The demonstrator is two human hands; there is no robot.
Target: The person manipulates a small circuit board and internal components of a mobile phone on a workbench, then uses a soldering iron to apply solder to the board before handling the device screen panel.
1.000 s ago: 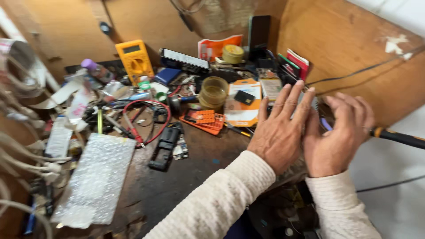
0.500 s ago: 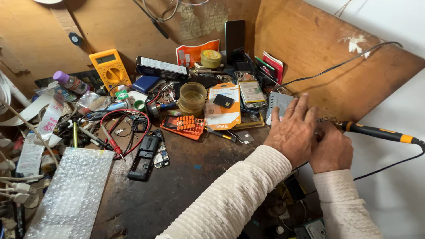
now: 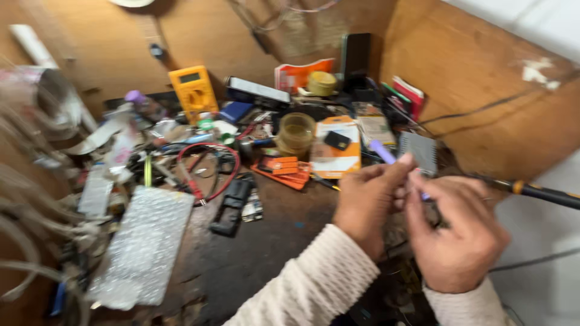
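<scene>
Both my hands are together at lower right of the frame, over the cluttered tabletop (image 3: 266, 265). My left hand (image 3: 368, 202) and my right hand (image 3: 456, 235) are closed, fingers curled, on a thin purple tool (image 3: 386, 153); its tip sticks out up-left past my left fingertips. The frame is blurred, so exactly how each finger grips I cannot tell.

Just right of my hands, a black-handled tool with a yellow band (image 3: 544, 193) lies pointing to the right edge. Just above my hands sits a small grey ribbed block (image 3: 420, 151).

Containers now: at centre, a round amber cup (image 3: 296, 133) stands upright, well apart from my hands; what is in it I cannot make out. Behind it, upper centre, there's a squat tan roll or pot (image 3: 322, 83); which of the two is unclear.

Left of centre, a red wire loop (image 3: 211, 172) lies near a yellow multimeter (image 3: 193, 90). At lower left, a sheet of bubble wrap (image 3: 145, 241) lies flat. An orange card packet (image 3: 338, 148) sits just up-left of my left hand.
</scene>
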